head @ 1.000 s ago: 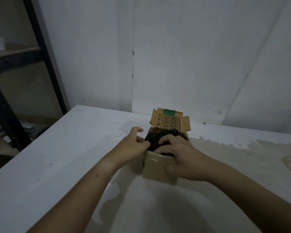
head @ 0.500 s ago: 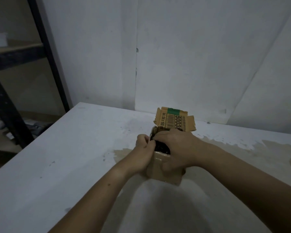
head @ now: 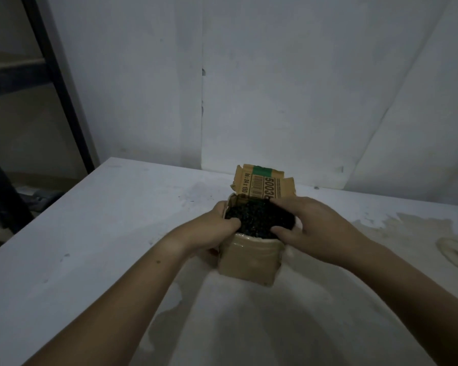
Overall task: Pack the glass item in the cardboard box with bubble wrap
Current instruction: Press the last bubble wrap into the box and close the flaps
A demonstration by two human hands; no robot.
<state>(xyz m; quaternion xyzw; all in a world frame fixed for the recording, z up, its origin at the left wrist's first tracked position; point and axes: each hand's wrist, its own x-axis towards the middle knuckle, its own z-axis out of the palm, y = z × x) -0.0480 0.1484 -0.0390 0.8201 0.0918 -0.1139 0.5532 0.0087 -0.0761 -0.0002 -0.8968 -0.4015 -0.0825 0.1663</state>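
A small brown cardboard box (head: 249, 260) stands on the white table (head: 90, 247), its printed far flap (head: 262, 184) raised. Black bubble wrap (head: 258, 219) fills the box's open top; the glass item is hidden under it. My left hand (head: 216, 228) holds the box's left rim, thumb pressed on the wrap. My right hand (head: 312, 228) rests on the right side, fingers and thumb pinching the wrap's right edge.
A white wall rises just behind the table. A dark metal shelf frame (head: 58, 83) stands at the left beyond the table's edge. Worn brownish patches (head: 421, 228) mark the tabletop at the right.
My right hand has moved off the top of the box to its right side, uncovering the black wrap. My left hand has opened around the left rim.
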